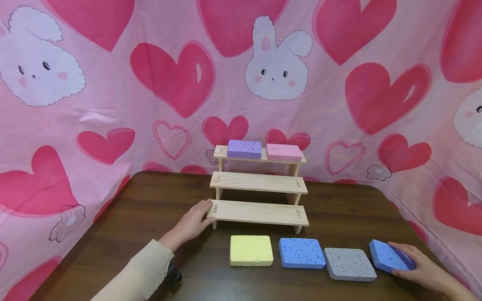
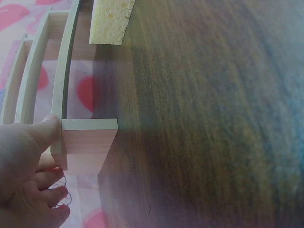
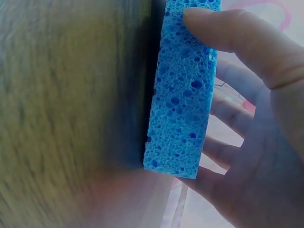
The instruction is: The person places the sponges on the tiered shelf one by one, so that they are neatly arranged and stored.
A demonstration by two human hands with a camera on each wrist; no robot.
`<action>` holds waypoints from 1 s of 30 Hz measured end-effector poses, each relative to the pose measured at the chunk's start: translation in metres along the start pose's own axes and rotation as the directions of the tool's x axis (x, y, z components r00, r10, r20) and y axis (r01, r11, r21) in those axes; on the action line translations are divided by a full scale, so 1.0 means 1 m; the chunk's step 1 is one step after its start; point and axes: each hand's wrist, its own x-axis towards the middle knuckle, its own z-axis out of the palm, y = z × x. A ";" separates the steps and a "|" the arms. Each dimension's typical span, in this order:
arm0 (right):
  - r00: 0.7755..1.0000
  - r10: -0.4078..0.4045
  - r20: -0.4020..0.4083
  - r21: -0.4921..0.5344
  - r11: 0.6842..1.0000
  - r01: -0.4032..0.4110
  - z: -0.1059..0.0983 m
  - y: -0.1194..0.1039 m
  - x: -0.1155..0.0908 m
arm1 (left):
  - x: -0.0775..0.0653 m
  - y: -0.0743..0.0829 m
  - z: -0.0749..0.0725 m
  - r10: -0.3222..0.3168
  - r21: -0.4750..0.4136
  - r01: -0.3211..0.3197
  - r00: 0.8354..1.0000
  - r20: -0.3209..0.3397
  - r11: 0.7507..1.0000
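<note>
A three-step wooden shelf [image 1: 260, 212] stands on the table, a purple sponge [image 1: 244, 149] and a pink sponge [image 1: 283, 152] on its top step. My left hand [image 1: 193, 220] pinches the left end of the lowest step, as the left wrist view shows with the thumb on one side and the fingers curled at the other. At the far right my right hand [image 1: 423, 267] grips a blue sponge [image 3: 180, 95], thumb on one edge and fingers behind. To its left lie a grey sponge [image 1: 350, 264], another blue sponge [image 1: 302, 253] and a yellow sponge [image 1: 251, 251].
The dark brown wooden table [image 1: 158, 200] has rounded back corners. Behind it and at both sides hangs a pink cloth [image 1: 233, 108] with hearts and rabbits. The grey sponge sits very close to the blue one on its left.
</note>
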 end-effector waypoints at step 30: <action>0.998 0.050 -0.032 0.009 0.999 -0.050 -0.019 -0.021 0.022 | -0.001 0.000 0.000 0.014 0.007 -0.014 1.000 0.000 1.000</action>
